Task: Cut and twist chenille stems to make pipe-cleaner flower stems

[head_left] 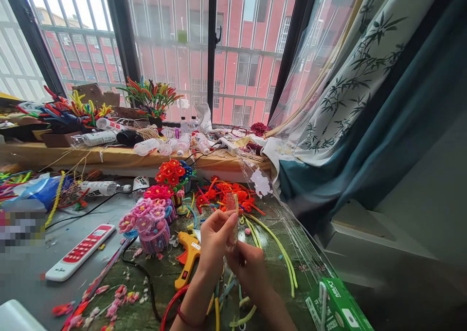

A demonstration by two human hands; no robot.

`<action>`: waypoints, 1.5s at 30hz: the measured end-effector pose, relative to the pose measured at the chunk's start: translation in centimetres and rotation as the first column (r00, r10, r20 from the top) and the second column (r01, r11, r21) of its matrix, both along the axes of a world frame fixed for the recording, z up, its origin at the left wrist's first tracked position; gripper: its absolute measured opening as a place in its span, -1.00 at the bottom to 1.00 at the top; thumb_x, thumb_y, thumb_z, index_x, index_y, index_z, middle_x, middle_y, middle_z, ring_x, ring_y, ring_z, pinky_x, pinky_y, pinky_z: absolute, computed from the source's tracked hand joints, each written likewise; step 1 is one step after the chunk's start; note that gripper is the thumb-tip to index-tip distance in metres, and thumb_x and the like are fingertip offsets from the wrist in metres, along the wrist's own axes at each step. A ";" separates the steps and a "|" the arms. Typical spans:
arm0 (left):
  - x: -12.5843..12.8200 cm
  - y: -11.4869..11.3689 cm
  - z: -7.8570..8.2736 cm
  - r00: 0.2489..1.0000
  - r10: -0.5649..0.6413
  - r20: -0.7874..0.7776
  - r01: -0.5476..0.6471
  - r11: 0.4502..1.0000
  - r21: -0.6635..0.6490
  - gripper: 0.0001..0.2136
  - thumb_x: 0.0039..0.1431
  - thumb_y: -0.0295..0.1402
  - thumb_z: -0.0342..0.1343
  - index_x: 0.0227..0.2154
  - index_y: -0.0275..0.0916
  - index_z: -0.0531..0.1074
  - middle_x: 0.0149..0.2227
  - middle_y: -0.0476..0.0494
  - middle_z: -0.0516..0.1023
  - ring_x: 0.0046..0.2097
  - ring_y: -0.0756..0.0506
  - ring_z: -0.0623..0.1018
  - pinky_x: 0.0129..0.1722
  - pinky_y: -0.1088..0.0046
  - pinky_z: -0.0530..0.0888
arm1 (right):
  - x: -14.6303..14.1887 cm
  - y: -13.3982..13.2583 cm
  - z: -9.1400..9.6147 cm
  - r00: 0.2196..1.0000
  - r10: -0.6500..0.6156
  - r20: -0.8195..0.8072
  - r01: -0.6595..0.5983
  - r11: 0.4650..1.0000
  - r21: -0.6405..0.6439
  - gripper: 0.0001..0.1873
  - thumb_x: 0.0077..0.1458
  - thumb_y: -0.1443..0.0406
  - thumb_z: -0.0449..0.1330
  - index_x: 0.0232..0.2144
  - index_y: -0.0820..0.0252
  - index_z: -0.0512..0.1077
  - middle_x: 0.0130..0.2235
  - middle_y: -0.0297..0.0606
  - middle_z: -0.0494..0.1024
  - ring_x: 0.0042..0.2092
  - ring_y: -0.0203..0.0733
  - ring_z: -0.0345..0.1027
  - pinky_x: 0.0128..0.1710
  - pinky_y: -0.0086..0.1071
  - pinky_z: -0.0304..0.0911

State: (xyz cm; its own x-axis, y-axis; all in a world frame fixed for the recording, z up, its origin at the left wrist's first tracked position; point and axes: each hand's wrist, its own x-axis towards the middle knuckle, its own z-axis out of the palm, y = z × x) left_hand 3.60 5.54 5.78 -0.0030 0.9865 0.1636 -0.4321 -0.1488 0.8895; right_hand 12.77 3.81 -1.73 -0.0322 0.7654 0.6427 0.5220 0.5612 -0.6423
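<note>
My left hand [214,238] and my right hand [250,267] meet low in the middle of the view, above the table. Both pinch a thin upright clear strip or wrapper with a yellow stem [232,214] inside it; the left fingers grip it near the top, the right fingers lower down. A red band sits on my left wrist. Just left of my hands lies an orange glue gun [188,255]. Pink pipe-cleaner flower pots [153,224] stand beyond it, and red pipe-cleaner flowers [171,173] stand farther back.
A red-and-white remote [80,250] lies at left. Loose pipe cleaners [226,194] and yellow-green stems [277,248] scatter the table. A green box [335,306] sits bottom right. Clear cellophane [292,219] drapes from the curtain. Bottles and pipe-cleaner bouquets [151,97] crowd the windowsill.
</note>
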 end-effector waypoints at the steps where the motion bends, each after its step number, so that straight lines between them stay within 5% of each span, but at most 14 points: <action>1: 0.0 -0.1 0.1 1.000 0.012 0.003 -0.012 1.000 0.019 -0.69 0.02 -0.30 0.28 -0.65 -0.20 0.25 -0.79 0.13 0.25 -0.41 -0.02 0.50 -0.40 0.59 0.35 | 0.0 0.0 0.0 1.000 0.003 -0.014 -0.003 1.000 -0.017 -0.61 0.15 0.25 0.07 -0.66 0.16 0.07 -0.66 -0.50 0.07 -0.61 -0.41 -0.10 -0.60 -0.46 -0.20; 4: 0.0 -0.1 0.4 1.000 0.025 0.016 -0.026 0.998 0.059 -0.70 0.03 -0.34 0.27 -0.67 -0.21 0.27 -0.78 0.09 0.24 -0.21 -0.07 0.52 -0.29 0.59 0.34 | 0.0 -0.1 0.0 0.996 0.033 -0.082 -0.041 0.994 -0.100 -0.59 0.13 0.22 0.11 -0.67 0.16 0.07 -0.66 -0.50 0.08 -0.60 -0.41 -0.09 -0.60 -0.46 -0.18; 8: -0.2 0.1 0.2 0.999 0.010 0.037 -0.011 0.999 0.049 -0.68 0.02 -0.31 0.28 -0.66 -0.24 0.25 -0.76 0.15 0.25 -0.60 0.09 0.30 -0.53 0.62 0.22 | -0.1 -0.1 -0.1 0.958 0.101 -0.269 -0.173 0.950 -0.260 -0.59 0.03 0.18 0.23 -0.68 0.16 0.14 -0.68 -0.52 0.09 -0.61 -0.41 -0.04 -0.60 -0.47 -0.10; 14: -0.3 0.3 0.3 0.998 0.027 0.054 -0.029 0.999 0.043 -0.67 0.01 -0.29 0.28 -0.66 -0.25 0.24 -0.71 0.16 0.25 -0.64 0.13 0.16 -0.59 0.62 0.14 | -0.6 -0.5 0.8 0.705 0.219 -0.674 -0.558 0.759 -0.337 -0.59 -0.13 0.10 0.38 -0.59 0.17 0.25 -0.70 -0.51 0.29 -0.68 -0.37 0.19 -0.67 -0.50 0.07; 19: -0.5 0.0 0.8 0.997 0.072 0.004 -0.072 0.995 0.063 -0.65 -0.01 -0.29 0.29 -0.70 -0.25 0.24 -0.70 0.11 0.23 -0.49 0.05 0.32 -0.49 0.62 0.23 | -0.5 -0.7 1.6 0.601 0.269 -0.752 -0.685 0.658 -0.312 -0.57 -0.11 0.01 0.36 -0.50 0.22 0.33 -0.67 -0.43 0.41 -0.65 -0.31 0.32 -0.66 -0.50 0.17; 25: -0.7 0.1 0.7 0.998 0.066 -0.019 -0.064 0.994 0.090 -0.67 0.04 -0.30 0.25 -0.69 -0.22 0.26 -0.71 0.11 0.21 -0.42 0.02 0.36 -0.33 0.60 0.30 | 0.1 -0.4 1.2 0.567 0.371 -0.735 -0.729 0.642 -0.238 -0.58 0.02 -0.02 0.26 -0.47 0.26 0.42 -0.66 -0.36 0.45 -0.65 -0.31 0.34 -0.68 -0.51 0.17; 32: -0.7 0.1 0.5 0.998 0.066 0.004 -0.066 0.996 0.064 -0.67 0.06 -0.26 0.25 -0.66 -0.24 0.26 -0.71 0.14 0.23 -0.58 0.09 0.18 -0.50 0.62 0.20 | 0.3 -0.4 1.0 0.585 0.368 -0.723 -0.704 0.673 -0.226 -0.65 0.07 0.07 0.26 -0.49 0.26 0.43 -0.66 -0.36 0.46 -0.68 -0.34 0.31 -0.68 -0.53 0.16; 45: -0.6 0.3 0.6 0.997 -0.047 0.058 0.047 0.999 0.009 -0.74 0.07 -0.20 0.23 -0.57 -0.24 0.39 -0.71 0.11 0.31 -0.57 0.06 0.34 -0.34 0.56 0.36 | 0.6 -0.3 1.1 0.613 0.335 -0.715 -0.664 0.709 -0.237 -0.60 0.08 0.00 0.21 -0.51 0.23 0.39 -0.68 -0.38 0.39 -0.68 -0.33 0.25 -0.68 -0.48 0.10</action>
